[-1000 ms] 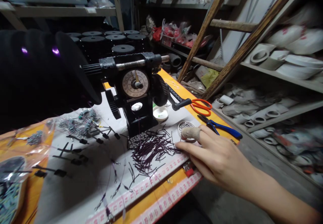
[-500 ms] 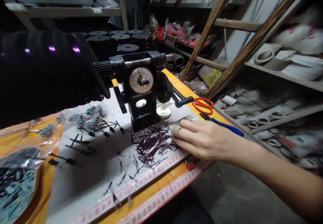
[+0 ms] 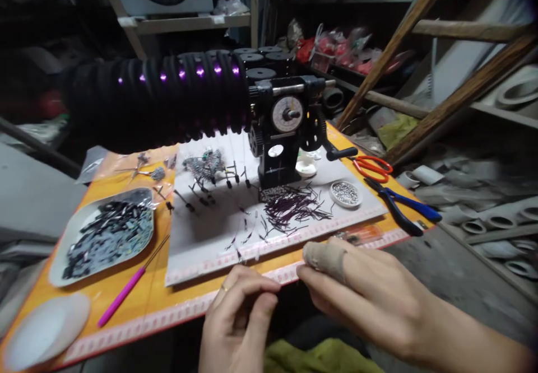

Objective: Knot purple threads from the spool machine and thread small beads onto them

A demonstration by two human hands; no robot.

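Observation:
My left hand (image 3: pixel 241 311), with a ring on one finger, is at the table's front edge, thumb and forefinger pinched together. Close to its right, my right hand (image 3: pixel 370 297) has its fingers drawn together, a grey-beige cover around one finger. Whatever either pinch holds is too small or hidden. Beyond them on a white board (image 3: pixel 227 227) lies a pile of thin dark purple tubes (image 3: pixel 292 208), with small metal beads beside it. A round white dish (image 3: pixel 345 194) of shiny metal pieces stands to the right. A black hand-crank winder (image 3: pixel 279 138) with a dial rises behind.
At left are a white tray (image 3: pixel 103 236) of black and grey-blue pieces, a pink-handled needle tool (image 3: pixel 126 294) and translucent discs (image 3: pixel 46 328). Orange-handled scissors (image 3: pixel 372 167) and blue pliers (image 3: pixel 412 204) lie at right. A wooden ladder (image 3: pixel 399 42) leans behind.
My right hand has come back from the purple tubes to the table's front edge. My left hand has entered the view. The camera view has swung left and shows more of the table.

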